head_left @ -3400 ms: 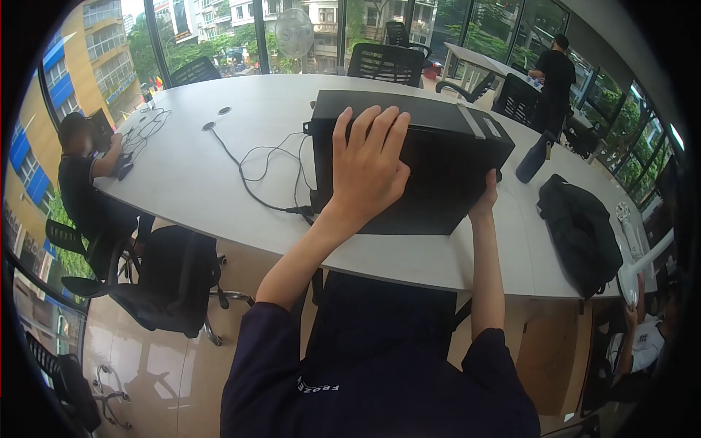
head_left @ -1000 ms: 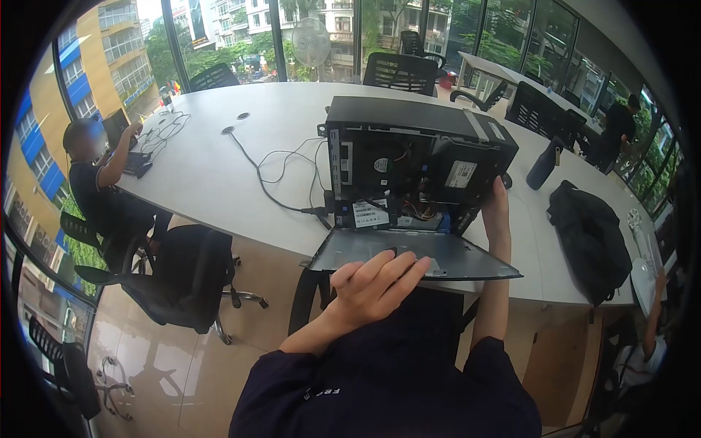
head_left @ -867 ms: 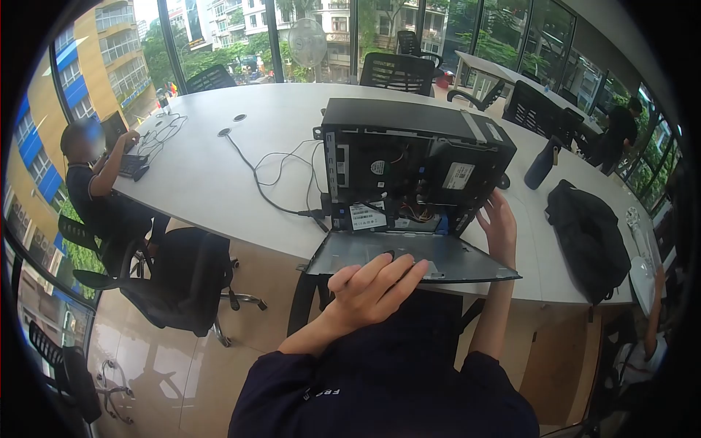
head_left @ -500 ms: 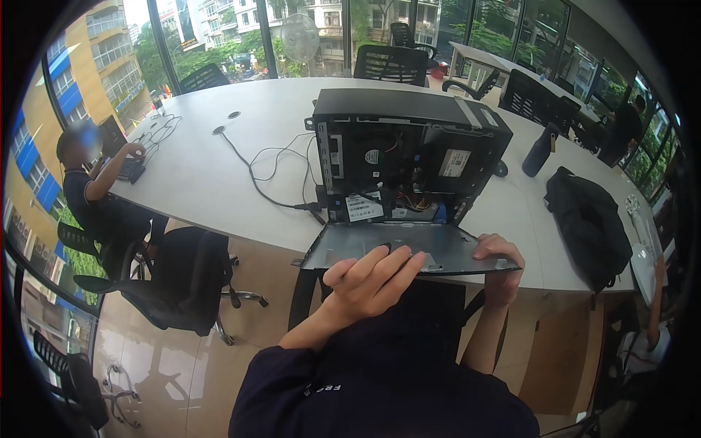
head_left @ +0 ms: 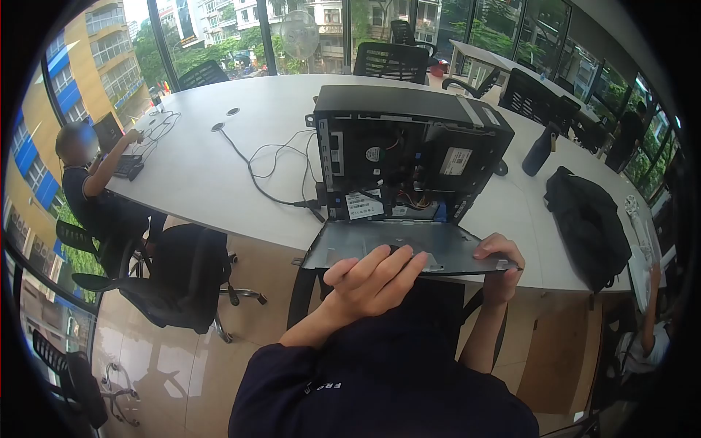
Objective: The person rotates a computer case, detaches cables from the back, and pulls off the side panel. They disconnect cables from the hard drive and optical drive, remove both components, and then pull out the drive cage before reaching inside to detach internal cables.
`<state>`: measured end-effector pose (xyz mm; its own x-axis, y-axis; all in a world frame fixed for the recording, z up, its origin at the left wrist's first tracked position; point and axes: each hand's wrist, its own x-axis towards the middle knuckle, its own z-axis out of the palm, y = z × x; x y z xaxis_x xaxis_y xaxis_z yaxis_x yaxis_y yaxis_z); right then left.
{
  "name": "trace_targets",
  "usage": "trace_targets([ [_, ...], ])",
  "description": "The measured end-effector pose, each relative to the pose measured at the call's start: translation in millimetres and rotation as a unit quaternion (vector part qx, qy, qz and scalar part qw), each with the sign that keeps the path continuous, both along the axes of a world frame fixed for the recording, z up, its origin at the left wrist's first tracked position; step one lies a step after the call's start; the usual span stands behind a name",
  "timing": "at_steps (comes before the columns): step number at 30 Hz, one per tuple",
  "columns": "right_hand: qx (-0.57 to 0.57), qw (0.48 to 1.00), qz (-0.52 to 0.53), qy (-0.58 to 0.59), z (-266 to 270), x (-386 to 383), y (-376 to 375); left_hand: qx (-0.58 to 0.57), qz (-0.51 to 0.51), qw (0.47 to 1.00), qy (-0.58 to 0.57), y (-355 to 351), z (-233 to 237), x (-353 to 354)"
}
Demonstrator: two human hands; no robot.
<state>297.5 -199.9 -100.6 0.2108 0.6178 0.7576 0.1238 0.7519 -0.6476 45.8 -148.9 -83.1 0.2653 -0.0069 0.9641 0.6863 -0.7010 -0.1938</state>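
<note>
A black desktop computer case stands on the white table with its side facing me uncovered, so the dark bays, wires and a labelled drive show. Below that opening, a metal side panel lies nearly level, grey inner face up, at the table's near edge. My left hand is closed on the middle of the panel's near edge, fingers bent over its inner face; a small dark spot shows at the fingertips. At the panel's right corner, my right hand grips it, with part of the hand hidden beneath.
Cables run over the table left of the case. A dark bottle and a black bag lie to the right. An office chair stands at left. A person sits at the far left; another person's arm shows at right.
Both my hands and the side panel have stayed nearly in place. The seated person at the left has stretched an arm a little farther over the table.
</note>
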Motion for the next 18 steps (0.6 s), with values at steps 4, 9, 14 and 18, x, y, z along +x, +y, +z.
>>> trace_targets([
  [4, 0.003, 1.0, 0.005, 0.002, -2.7, 1.0, 1.2, -0.013, -0.002, 1.0, 0.003, -2.6, 1.8, -1.0],
  [9, -0.001, 1.0, 0.009, 0.001, 1.4, -0.1, -0.1, 0.0, -0.015, 1.0, -0.008, -1.5, 1.9, 0.1],
  [14, 0.002, 1.0, 0.017, 0.011, -0.8, -0.1, -0.3, -0.014, -0.016, 1.0, -0.007, -3.9, 1.5, -0.5],
  [18, 0.006, 1.0, 0.024, 0.016, -2.3, 0.3, -0.2, -0.013, -0.023, 1.0, -0.009, -4.1, 0.8, -0.2],
])
